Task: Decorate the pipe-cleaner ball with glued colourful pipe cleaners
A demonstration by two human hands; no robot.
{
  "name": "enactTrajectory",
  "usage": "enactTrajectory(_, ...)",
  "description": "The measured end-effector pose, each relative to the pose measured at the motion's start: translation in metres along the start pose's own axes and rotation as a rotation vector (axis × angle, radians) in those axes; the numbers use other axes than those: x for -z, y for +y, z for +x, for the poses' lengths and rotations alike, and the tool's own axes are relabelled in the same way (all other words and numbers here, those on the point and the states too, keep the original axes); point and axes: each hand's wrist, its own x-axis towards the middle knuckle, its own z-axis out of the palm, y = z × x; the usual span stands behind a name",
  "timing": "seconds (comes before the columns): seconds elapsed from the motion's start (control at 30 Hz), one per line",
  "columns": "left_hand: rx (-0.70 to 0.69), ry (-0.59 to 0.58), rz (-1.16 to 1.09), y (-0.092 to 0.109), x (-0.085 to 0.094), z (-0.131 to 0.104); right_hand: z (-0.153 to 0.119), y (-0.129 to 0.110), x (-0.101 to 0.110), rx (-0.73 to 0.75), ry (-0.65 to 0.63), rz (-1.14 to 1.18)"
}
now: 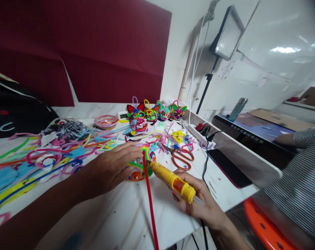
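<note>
My right hand (196,198) is wrapped round a yellow hot glue gun (170,177), with a glue stick poking out of its back end. Its nozzle meets a colourful pipe-cleaner ornament (137,174) lying on the white table. My left hand (115,166) grips that ornament from the left, and its fingers hide part of it. A long red pipe cleaner (150,201) runs from the ornament toward me, past the table's near edge. Orange-handled scissors (182,159) lie just beyond the glue gun.
Several finished cat-face ornaments (164,113) stand at the back. Loose pipe cleaners (55,156) cover the left side, with a round pink dish (105,121) behind. A black phone (229,168) lies on the right, near a power strip (203,133). A person in a striped top (300,184) is at the far right.
</note>
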Motion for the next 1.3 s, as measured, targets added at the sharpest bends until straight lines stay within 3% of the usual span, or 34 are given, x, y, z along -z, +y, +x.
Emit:
enactTrajectory(0.27,-0.029,0.004,0.018,0.001,0.002,0.003,-0.002,-0.002,-0.002,-0.007,-0.047,-0.048)
enactTrajectory(0.93,0.004,-0.014,0.019,0.001,0.002,0.000,0.002,0.006,-0.004,-0.038,-0.020,0.070)
enactTrajectory(1.3,0.008,-0.009,0.009,0.000,0.000,-0.001,0.009,0.003,-0.013,0.072,-0.002,-0.067)
